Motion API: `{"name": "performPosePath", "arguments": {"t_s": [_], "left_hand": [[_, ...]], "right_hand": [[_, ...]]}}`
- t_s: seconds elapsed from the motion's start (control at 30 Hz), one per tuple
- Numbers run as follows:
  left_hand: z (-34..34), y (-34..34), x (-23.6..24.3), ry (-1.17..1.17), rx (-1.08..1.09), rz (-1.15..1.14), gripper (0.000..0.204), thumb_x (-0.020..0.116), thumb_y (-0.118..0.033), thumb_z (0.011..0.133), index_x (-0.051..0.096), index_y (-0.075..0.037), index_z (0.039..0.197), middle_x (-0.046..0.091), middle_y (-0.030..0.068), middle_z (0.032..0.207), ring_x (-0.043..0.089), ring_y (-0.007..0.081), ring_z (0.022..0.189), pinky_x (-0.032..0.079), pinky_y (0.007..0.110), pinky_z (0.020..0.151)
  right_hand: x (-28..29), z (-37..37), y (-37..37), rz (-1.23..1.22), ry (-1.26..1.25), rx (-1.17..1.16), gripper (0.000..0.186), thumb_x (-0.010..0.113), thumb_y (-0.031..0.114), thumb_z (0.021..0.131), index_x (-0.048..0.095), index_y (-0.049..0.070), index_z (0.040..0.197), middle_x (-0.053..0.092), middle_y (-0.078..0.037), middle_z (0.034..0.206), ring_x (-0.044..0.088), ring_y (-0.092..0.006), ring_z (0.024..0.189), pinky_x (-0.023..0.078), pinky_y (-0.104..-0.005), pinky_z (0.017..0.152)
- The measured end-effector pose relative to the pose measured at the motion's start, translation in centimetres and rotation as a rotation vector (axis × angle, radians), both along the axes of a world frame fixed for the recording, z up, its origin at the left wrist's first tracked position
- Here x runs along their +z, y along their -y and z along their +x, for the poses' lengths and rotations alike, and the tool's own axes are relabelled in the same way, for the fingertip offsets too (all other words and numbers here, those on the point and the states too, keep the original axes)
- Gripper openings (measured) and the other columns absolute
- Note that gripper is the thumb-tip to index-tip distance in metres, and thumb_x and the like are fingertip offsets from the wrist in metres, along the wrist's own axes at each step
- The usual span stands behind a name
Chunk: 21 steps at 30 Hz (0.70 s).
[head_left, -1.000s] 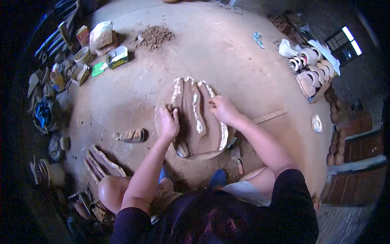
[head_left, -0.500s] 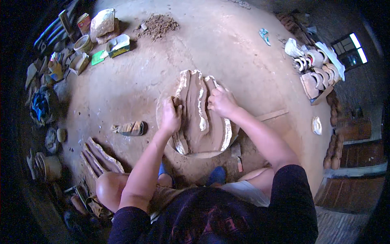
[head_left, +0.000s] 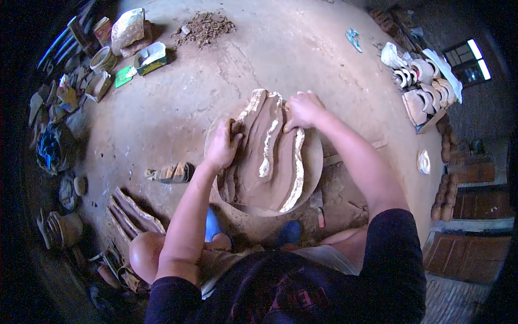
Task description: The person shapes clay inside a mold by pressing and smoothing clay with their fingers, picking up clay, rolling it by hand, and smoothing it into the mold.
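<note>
The ridged clay piece (head_left: 249, 181) lies on a round board (head_left: 316, 162) on the floor (head_left: 162, 124), in front of the person's feet. Its pale-crested ridges run roughly away from the body, the far end angled slightly right. Board rim: exposed along the right and near sides. Trowel (head_left: 317, 202): just beyond the near-right rim. Wooden strip (head_left: 331, 160): right of the board, partly behind the right forearm. Bare floor separates the board from the rolled cloth (head_left: 171, 173) at left and the rubble heap (head_left: 205, 29) at the far side. Left hand (head_left: 222, 144): fingers curled, grasping the left edge ridge. Right hand (head_left: 305, 110): raised wrist, fingers bent over and gripping the far-right ridge. Both forearms extend forward.
</note>
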<state>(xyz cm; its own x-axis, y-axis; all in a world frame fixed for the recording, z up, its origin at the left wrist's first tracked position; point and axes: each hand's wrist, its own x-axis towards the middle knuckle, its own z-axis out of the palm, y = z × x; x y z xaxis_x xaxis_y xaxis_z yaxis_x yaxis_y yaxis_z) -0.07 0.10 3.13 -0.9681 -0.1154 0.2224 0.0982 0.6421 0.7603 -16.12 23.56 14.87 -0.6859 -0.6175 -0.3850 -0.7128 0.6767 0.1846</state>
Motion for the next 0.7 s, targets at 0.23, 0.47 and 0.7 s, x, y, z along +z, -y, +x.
{"name": "performPosePath", "arguments": {"t_s": [0.23, 0.47, 0.7], "left_hand": [[-0.9, 0.6, 0.2, 0.022, -0.02, 0.029, 0.037, 0.071, -0.017, 0.093, 0.06, -0.001, 0.124, 0.065, 0.0247, 0.12, 0.061, 0.0441, 0.116, 0.048, 0.05, 0.1], [-1.4, 0.1, 0.5, 0.087, -0.045, 0.048, 0.037, 0.071, -0.016, 0.092, 0.061, -0.001, 0.124, 0.065, 0.0255, 0.12, 0.06, 0.0444, 0.118, 0.048, 0.05, 0.101], [-0.8, 0.3, 0.8, 0.077, -0.027, 0.029, 0.038, 0.071, -0.017, 0.093, 0.06, 0.0, 0.125, 0.064, 0.0263, 0.123, 0.06, 0.0455, 0.119, 0.048, 0.052, 0.102]], "right_hand": [[-0.7, -5.1, 0.6, 0.056, 0.246, -0.114, 0.059, 0.092, 0.052, 0.062, 0.077, 0.006, 0.095, 0.077, -0.015, 0.097, 0.074, -0.0328, 0.091, 0.057, -0.0448, 0.08], [-2.9, -9.2, -2.8, -0.292, 0.3, -0.253, 0.047, 0.083, 0.043, 0.076, 0.079, 0.009, 0.108, 0.079, -0.014, 0.105, 0.075, -0.0334, 0.097, 0.058, -0.0439, 0.085], [-4.0, -3.1, -3.8, -0.236, 0.447, -0.149, 0.042, 0.059, 0.025, 0.09, 0.072, 0.012, 0.127, 0.071, -0.017, 0.128, 0.069, -0.0344, 0.115, 0.053, -0.0438, 0.102]]}}
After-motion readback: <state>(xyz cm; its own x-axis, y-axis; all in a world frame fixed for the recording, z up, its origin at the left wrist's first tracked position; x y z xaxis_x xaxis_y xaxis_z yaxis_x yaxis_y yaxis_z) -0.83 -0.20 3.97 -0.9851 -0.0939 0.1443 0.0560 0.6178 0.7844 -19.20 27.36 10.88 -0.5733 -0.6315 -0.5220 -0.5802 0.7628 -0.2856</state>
